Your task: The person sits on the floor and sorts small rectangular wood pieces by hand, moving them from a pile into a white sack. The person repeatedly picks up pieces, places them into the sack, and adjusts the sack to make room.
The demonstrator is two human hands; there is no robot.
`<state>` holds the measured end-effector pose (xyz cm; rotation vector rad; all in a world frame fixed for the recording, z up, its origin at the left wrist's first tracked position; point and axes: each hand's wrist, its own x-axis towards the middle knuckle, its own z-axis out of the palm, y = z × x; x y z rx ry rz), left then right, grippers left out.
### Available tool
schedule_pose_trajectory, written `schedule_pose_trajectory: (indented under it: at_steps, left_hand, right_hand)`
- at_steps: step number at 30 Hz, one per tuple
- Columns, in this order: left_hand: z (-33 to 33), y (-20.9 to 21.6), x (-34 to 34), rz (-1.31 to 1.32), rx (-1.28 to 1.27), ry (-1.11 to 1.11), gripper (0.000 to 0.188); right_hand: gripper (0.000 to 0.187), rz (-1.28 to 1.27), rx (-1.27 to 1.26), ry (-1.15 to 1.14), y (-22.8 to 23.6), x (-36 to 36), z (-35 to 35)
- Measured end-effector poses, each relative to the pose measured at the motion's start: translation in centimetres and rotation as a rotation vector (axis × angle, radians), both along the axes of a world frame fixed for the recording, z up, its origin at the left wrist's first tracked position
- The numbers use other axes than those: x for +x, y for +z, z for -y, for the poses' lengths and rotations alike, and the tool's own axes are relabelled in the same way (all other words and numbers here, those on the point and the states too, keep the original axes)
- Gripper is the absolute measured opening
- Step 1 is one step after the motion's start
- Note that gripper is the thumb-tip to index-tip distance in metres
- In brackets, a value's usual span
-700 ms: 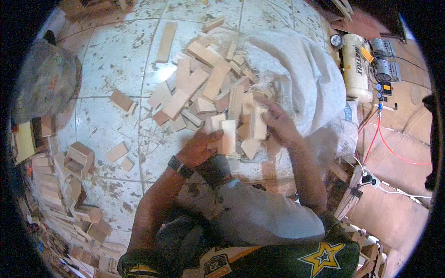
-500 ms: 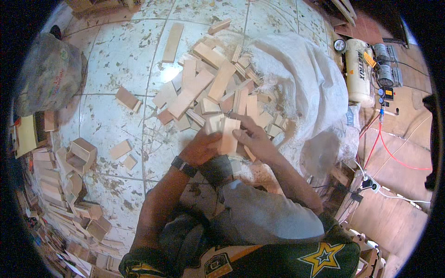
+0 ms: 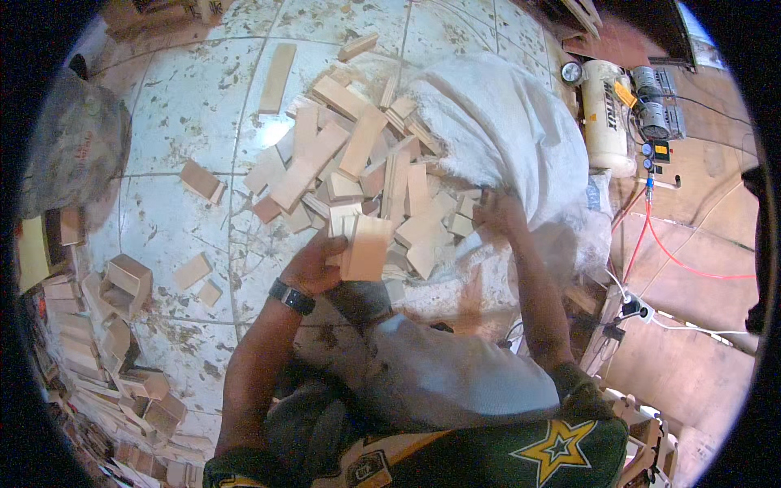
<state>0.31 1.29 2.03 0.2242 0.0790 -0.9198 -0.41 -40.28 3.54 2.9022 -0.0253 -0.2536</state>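
My left hand (image 3: pixel 316 262), with a watch on its wrist, is closed around a few wood blocks (image 3: pixel 365 249) held together above the near side of the pile. Away to the right, my right hand (image 3: pixel 499 213) reaches to the pile's right edge by the white sack. Its fingers are bent down at small wood blocks (image 3: pixel 464 213), and whether they grip one is hidden. Between and beyond both hands spreads a heap of loose pale wood offcuts (image 3: pixel 321 159), lying at many angles on the floor and partly on the sack.
The crumpled white sack (image 3: pixel 521 130) lies right of the heap. An air compressor (image 3: pixel 608 122) with a red hose (image 3: pixel 651 236) stands farther right, near a power strip (image 3: pixel 639 307). Box-like wood pieces (image 3: pixel 126 285) and stacked wood line the left. A grey bag (image 3: pixel 77 146) sits far left.
My right hand has left the blocks held in front of me and moved right to the pile's edge. My left hand keeps the blocks, slightly left. The whole view has shifted a little.
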Motion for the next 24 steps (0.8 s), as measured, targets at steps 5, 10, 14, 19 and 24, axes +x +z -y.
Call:
schedule_pose_trajectory:
  at_steps: [5,10,14,19,24]
  left_hand:
    - [0.0,0.3,0.1,-0.035,0.094,-0.046,0.071]
    - [0.4,0.9,0.6,-0.023,0.053,-0.021,0.071]
    - [0.7,0.5,0.5,-0.026,0.023,-0.035,0.072]
    - [0.8,-0.7,-0.2,-0.062,0.037,0.023,0.065]
    - [0.8,0.7,-0.3,0.767,0.879,0.050,0.054]
  right_hand:
    - [0.042,-0.185,0.196,-0.025,2.8,1.3,-0.6]
    - [0.036,-0.251,1.305,-0.735,6.9,0.8,-3.3]
    - [0.043,-0.242,1.686,-0.885,5.9,0.7,-5.3]
    - [0.038,-0.234,1.616,-0.734,8.5,1.6,-12.2]
    - [0.048,-0.291,1.414,-0.259,9.6,1.4,-20.7]
